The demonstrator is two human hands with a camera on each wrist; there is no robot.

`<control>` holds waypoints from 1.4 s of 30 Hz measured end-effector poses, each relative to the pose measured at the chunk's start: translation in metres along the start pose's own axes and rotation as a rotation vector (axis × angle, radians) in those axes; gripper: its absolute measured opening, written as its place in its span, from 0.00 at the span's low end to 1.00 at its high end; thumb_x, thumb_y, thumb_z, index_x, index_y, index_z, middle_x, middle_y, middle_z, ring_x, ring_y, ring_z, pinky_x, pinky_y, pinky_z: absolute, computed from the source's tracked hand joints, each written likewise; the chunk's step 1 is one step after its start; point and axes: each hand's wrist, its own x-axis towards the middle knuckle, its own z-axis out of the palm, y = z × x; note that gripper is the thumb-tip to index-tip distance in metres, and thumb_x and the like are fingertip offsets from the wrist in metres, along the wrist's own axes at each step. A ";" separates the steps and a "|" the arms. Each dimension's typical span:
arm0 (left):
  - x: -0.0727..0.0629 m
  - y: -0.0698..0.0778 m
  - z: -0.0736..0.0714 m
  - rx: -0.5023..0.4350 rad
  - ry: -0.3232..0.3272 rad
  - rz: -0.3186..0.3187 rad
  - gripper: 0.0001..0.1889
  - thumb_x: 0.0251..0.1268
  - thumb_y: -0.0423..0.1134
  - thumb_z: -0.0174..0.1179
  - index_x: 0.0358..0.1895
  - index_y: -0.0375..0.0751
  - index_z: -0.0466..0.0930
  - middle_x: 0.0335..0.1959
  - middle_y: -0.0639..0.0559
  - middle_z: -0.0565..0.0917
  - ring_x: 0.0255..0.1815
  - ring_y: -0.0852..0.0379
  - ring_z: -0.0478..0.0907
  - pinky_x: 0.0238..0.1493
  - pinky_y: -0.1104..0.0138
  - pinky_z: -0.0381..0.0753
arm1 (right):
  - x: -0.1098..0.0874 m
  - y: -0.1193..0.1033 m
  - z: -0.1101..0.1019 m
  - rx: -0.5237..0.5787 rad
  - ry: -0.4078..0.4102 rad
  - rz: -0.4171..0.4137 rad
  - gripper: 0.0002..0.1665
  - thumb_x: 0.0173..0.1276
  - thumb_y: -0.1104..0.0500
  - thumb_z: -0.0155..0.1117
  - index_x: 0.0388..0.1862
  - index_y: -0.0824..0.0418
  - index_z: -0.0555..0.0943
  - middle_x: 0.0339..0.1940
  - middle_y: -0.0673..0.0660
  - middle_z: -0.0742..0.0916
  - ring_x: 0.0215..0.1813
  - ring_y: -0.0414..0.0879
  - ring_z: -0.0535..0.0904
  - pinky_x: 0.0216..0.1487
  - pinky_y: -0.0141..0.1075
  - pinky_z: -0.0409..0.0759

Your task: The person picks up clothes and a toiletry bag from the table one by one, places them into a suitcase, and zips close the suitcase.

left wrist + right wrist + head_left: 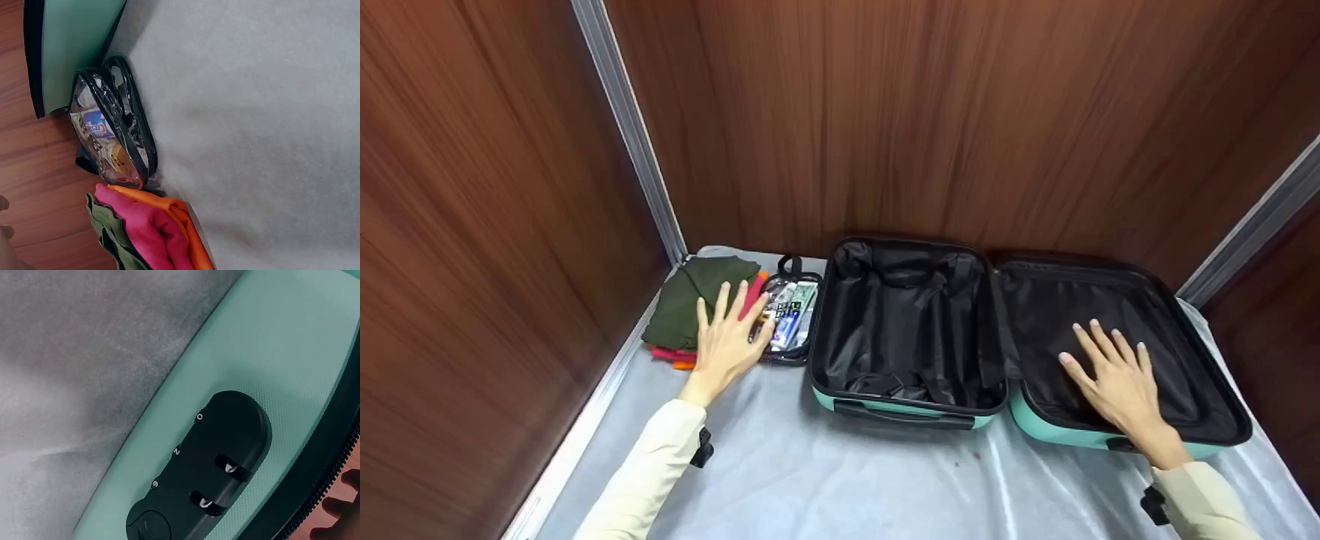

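Observation:
My left hand, fingers straight and spread, overlaps a stack of folded clothes and a clear toiletry bag in the head view. The stack has a dark green garment on top, with a pink one and an orange one beneath. Through the bag's clear side shows a Crest box. My right hand, also spread and holding nothing, is over the right half of a mint-green suitcase, which lies opened out with a black lining.
The suitcase's deeper half sits beside the toiletry bag. A black combination lock is on the right half's front side. Grey cloth covers the surface. Wood-grain panels rise behind and at both sides.

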 end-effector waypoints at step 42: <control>-0.002 -0.008 0.001 -0.041 -0.031 -0.073 0.28 0.74 0.57 0.45 0.72 0.53 0.69 0.77 0.44 0.59 0.79 0.40 0.44 0.71 0.37 0.35 | 0.004 -0.041 0.018 0.072 0.134 -0.153 0.36 0.70 0.43 0.62 0.73 0.54 0.69 0.73 0.64 0.70 0.71 0.66 0.63 0.69 0.59 0.57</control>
